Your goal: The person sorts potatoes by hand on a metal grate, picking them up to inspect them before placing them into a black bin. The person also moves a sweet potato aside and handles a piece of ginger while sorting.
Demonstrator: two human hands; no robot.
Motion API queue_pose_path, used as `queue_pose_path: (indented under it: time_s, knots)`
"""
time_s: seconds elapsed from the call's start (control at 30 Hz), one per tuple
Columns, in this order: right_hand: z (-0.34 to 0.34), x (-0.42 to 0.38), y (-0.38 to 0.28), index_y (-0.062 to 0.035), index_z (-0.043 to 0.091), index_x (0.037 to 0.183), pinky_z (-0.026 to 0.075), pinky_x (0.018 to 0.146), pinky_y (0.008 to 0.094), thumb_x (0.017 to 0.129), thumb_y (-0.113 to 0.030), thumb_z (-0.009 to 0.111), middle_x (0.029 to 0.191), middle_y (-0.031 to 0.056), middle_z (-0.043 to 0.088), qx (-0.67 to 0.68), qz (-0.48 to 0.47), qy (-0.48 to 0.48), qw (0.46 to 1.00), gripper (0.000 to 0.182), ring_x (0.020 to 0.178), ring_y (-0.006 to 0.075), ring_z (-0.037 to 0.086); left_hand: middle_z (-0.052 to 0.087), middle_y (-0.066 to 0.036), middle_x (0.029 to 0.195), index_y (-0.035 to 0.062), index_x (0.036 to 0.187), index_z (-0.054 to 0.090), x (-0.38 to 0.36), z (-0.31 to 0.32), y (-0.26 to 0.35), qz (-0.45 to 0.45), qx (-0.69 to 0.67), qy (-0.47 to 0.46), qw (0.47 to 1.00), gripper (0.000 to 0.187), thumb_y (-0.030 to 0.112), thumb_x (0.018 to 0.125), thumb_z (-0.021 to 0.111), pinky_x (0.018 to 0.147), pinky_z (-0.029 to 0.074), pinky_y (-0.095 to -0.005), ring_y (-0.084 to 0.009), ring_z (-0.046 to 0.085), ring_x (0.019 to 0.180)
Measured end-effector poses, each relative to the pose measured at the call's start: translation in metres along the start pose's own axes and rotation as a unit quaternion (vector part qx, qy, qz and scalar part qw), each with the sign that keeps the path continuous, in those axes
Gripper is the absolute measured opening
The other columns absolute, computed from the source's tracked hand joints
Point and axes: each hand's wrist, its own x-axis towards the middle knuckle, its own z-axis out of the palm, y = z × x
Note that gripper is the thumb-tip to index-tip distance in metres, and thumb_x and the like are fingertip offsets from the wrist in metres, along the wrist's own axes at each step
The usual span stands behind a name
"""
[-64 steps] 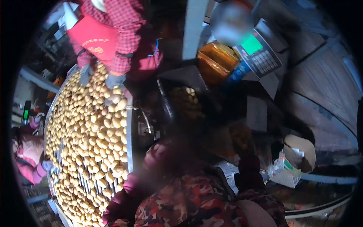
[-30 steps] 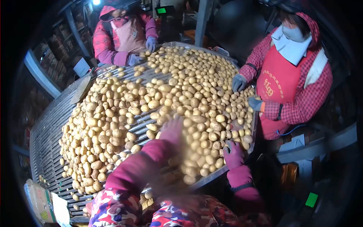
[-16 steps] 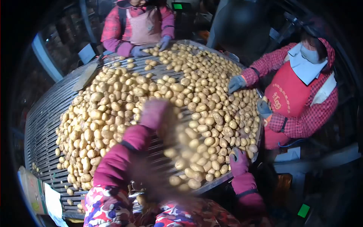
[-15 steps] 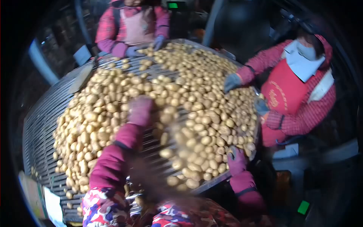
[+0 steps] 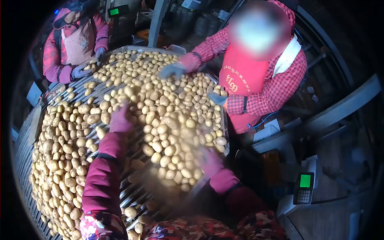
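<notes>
A large heap of potatoes [image 5: 56, 156] covers much of a slatted metal grate [image 5: 134, 188]. My left hand [image 5: 121, 119], in a pink-purple glove, reaches into the middle of the heap. Its fingers look stretched out against the potatoes beside a strip of bare slats, and nothing is gripped in it. Near the right edge my right hand [image 5: 211, 162], gloved alike, lies against another bank of potatoes [image 5: 172, 150]. Its fingers are apart and slightly blurred, with no potato held.
Across the right side a co-worker in a red apron [image 5: 242, 80] has both gloved hands at the potatoes. Another co-worker [image 5: 76, 44] stands at the far left corner. A keypad device with a green screen [image 5: 305, 188] and a metal beam [image 5: 320, 120] are at right.
The view has swung right, so the heap and co-workers appear further left. My right hand has come from the grate's edge in against the potatoes; my left hand still reaches into the heap.
</notes>
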Motion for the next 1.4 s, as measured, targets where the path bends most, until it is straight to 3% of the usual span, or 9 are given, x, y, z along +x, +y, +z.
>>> queue_pose_path:
  time_s: [0.13, 0.23, 0.43, 0.6, 0.8, 1.0, 1.2, 1.37, 1.4]
  knots:
    - [0.005, -0.001, 0.002, -0.0147, 0.059, 0.127, 0.049, 0.09, 0.0451, 0.093, -0.03, 0.059, 0.117, 0.0175, 0.06, 0.0, -0.018, 0.04, 0.999, 0.038, 0.107, 0.037, 0.06, 0.047, -0.013, 0.138, 0.0169, 0.135, 0.056, -0.047, 0.012, 0.09, 0.142, 0.154, -0.141, 0.968, 0.067, 0.033, 0.073, 0.075, 0.104, 0.045, -0.0466, -0.0426, 0.036, 0.134]
    - [0.02, 0.002, 0.019, -0.0116, 0.063, 0.123, 0.05, 0.089, 0.0434, 0.088, -0.024, 0.068, 0.111, 0.0159, 0.061, -0.006, -0.034, 0.074, 0.997, 0.038, 0.103, 0.0345, 0.061, 0.042, -0.022, 0.147, 0.0145, 0.145, 0.047, -0.081, 0.002, 0.116, 0.27, -0.037, -0.321, 0.907, 0.078, 0.03, 0.075, 0.078, 0.116, 0.033, -0.0479, -0.0408, 0.038, 0.139]
    - [0.006, 0.002, 0.013, -0.0117, 0.062, 0.124, 0.05, 0.092, 0.0448, 0.087, -0.024, 0.068, 0.116, 0.016, 0.059, -0.001, -0.05, 0.056, 0.997, 0.04, 0.106, 0.0362, 0.061, 0.051, -0.018, 0.137, 0.0118, 0.135, 0.053, -0.175, -0.086, 0.052, 0.262, -0.035, -0.029, 0.964, 0.071, 0.014, 0.069, 0.079, 0.11, 0.037, -0.0493, -0.0399, 0.045, 0.13]
    - [0.011, 0.003, 0.017, -0.0125, 0.062, 0.124, 0.049, 0.093, 0.0456, 0.087, -0.025, 0.068, 0.119, 0.0156, 0.058, -0.006, -0.054, 0.049, 0.997, 0.04, 0.108, 0.0372, 0.06, 0.055, -0.019, 0.13, 0.0053, 0.132, 0.055, -0.211, -0.186, -0.087, 0.046, 0.285, 0.186, 0.939, 0.062, 0.02, 0.075, 0.075, 0.1, 0.043, -0.0493, -0.0396, 0.051, 0.121]
    - [0.008, 0.005, 0.017, -0.0113, 0.061, 0.125, 0.05, 0.091, 0.045, 0.088, -0.022, 0.066, 0.117, 0.0173, 0.059, -0.011, -0.076, 0.041, 0.996, 0.038, 0.107, 0.0377, 0.06, 0.061, -0.016, 0.127, 0.0176, 0.142, 0.05, -0.22, -0.202, -0.119, -0.12, 0.11, 0.131, 0.978, 0.066, 0.028, 0.082, 0.073, 0.099, 0.047, -0.0437, -0.0354, 0.06, 0.113]
    - [0.005, 0.002, 0.01, -0.0114, 0.061, 0.125, 0.049, 0.092, 0.046, 0.089, -0.023, 0.065, 0.116, 0.0178, 0.059, -0.025, -0.073, 0.054, 0.996, 0.038, 0.108, 0.0376, 0.059, 0.043, -0.018, 0.145, 0.0112, 0.138, 0.054, -0.192, -0.132, -0.136, -0.022, -0.001, 0.145, 0.989, 0.065, 0.028, 0.079, 0.077, 0.106, 0.045, -0.0407, -0.0354, 0.052, 0.127]
    - [0.002, 0.0, 0.005, -0.0113, 0.061, 0.125, 0.049, 0.093, 0.0459, 0.089, -0.023, 0.065, 0.118, 0.0169, 0.058, -0.05, -0.054, 0.051, 0.996, 0.038, 0.109, 0.0377, 0.059, 0.045, -0.021, 0.145, 0.0158, 0.15, 0.039, -0.174, -0.098, -0.025, 0.033, 0.073, -0.08, 0.994, 0.079, 0.039, 0.083, 0.072, 0.107, 0.041, -0.0462, -0.0383, 0.046, 0.131]
    - [-0.002, 0.001, 0.004, -0.0104, 0.061, 0.125, 0.049, 0.093, 0.0451, 0.088, -0.023, 0.066, 0.118, 0.0169, 0.058, -0.025, -0.056, 0.033, 0.998, 0.039, 0.109, 0.0376, 0.059, 0.057, -0.019, 0.135, 0.0166, 0.143, 0.049, -0.14, -0.084, -0.002, 0.084, -0.074, -0.222, 0.969, 0.061, 0.035, 0.088, 0.067, 0.103, 0.045, -0.0462, -0.0367, 0.056, 0.122]
    - [-0.001, 0.002, 0.005, -0.0104, 0.061, 0.125, 0.049, 0.093, 0.0451, 0.088, -0.023, 0.066, 0.118, 0.0169, 0.058, -0.029, -0.05, 0.032, 0.998, 0.039, 0.109, 0.0376, 0.059, 0.064, -0.016, 0.125, 0.0162, 0.137, 0.055, -0.126, -0.087, -0.005, 0.146, -0.07, -0.149, 0.975, 0.049, 0.032, 0.091, 0.063, 0.094, 0.051, -0.0429, -0.0352, 0.064, 0.108]
